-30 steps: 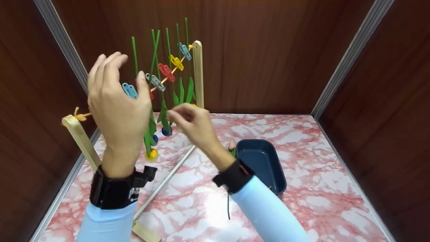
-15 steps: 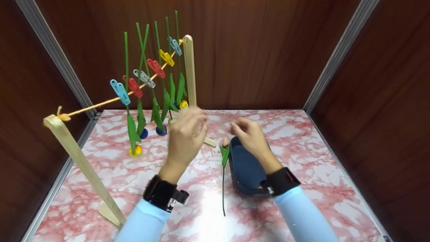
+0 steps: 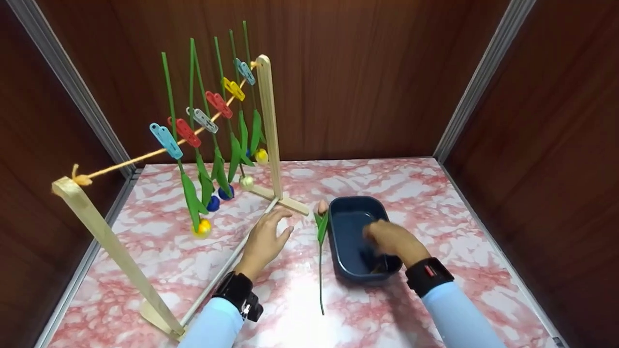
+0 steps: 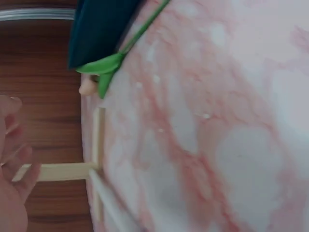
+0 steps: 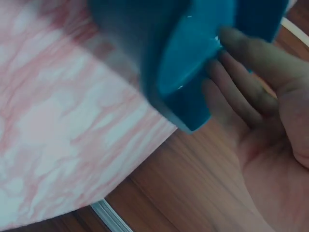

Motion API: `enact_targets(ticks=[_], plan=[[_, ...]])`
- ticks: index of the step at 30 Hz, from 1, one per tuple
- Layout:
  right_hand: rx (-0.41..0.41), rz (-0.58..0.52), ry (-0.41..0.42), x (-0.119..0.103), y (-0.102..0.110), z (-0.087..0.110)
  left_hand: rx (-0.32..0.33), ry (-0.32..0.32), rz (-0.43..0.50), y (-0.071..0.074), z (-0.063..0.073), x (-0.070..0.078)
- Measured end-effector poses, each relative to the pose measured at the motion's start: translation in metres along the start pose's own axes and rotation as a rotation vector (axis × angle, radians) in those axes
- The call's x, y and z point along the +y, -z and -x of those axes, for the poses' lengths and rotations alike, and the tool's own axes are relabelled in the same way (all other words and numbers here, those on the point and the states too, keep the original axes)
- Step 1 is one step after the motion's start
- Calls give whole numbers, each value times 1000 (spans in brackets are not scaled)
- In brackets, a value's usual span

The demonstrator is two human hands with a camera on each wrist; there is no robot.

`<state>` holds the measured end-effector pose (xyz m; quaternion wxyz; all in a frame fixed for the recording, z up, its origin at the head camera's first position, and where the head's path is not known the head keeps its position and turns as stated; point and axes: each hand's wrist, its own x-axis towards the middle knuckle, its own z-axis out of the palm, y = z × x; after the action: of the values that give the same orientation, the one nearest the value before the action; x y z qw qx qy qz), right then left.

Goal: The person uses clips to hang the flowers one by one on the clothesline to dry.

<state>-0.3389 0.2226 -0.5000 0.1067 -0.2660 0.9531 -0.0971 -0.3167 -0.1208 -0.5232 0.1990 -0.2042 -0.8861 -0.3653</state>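
Observation:
My right hand [image 3: 401, 243] reaches into the dark blue tub [image 3: 346, 232], its fingertips blurred. In the right wrist view, that hand [image 5: 270, 125] has its fingers loosely extended over the tub, with nothing seen between them. A small brownish thing lies at the tub's near end, partly hidden. My left hand [image 3: 265, 241] hovers over the table, fingers relaxed and holding nothing. Between the hands, alongside the tub, lies an artificial tulip [image 3: 321, 232] with a pale pink bud, stem toward me. Several artificial flowers hang bud-down from a cord [image 3: 130, 161], clipped by coloured clothespins [image 3: 167, 140].
A wooden stand with a near post [image 3: 116, 251] and a far post [image 3: 269, 121] carries the cord on the left. A pale rod [image 3: 217, 275] joins the posts low down. Dark wood panels [image 3: 358, 82] enclose the marbled table [image 3: 449, 232].
Both hands have come away from the hanging flowers, moving right and down. The right hand has gone into the tub; the left has lowered toward the table. The camera view has shifted a little.

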Motion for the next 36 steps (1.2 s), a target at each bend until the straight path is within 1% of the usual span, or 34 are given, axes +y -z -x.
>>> enact_targets(ticks=[2,4,5,9,14,17,18,20,23,25,26,28,31,34,36], plan=[[-86,21,-53,-3,-4,5,-8,37,2,-3,5,-4],[-136,34,-77,-6,-8,7,-13,72,-1,-4,10,-7],[-150,42,-75,-7,-11,8,-13,86,-2,-4,12,-7],[-177,82,-71,-13,-19,8,-2,128,-13,-3,22,-8],[-194,69,-118,-15,-23,6,15,154,-11,-4,32,-8],[-166,58,-130,-13,-24,4,18,163,-16,-6,34,-9],[-145,54,-127,-11,-23,3,17,160,-20,-7,34,-9],[-72,57,-114,-8,-22,0,8,156,-22,-7,33,-8],[80,35,-109,-4,-18,-4,-9,169,-13,-7,29,-7],[189,-27,-112,-4,-14,-8,-15,183,-5,-6,26,-5],[243,-68,-109,-5,-12,-10,-16,195,0,-6,24,-4],[338,-188,-115,-11,-7,-14,-12,209,13,-4,20,-2],[485,-375,-113,-26,2,-19,9,208,44,0,14,4],[601,-556,-99,-44,12,-22,35,175,76,4,10,13],[658,-625,-73,-56,18,-23,46,139,109,6,7,22]])
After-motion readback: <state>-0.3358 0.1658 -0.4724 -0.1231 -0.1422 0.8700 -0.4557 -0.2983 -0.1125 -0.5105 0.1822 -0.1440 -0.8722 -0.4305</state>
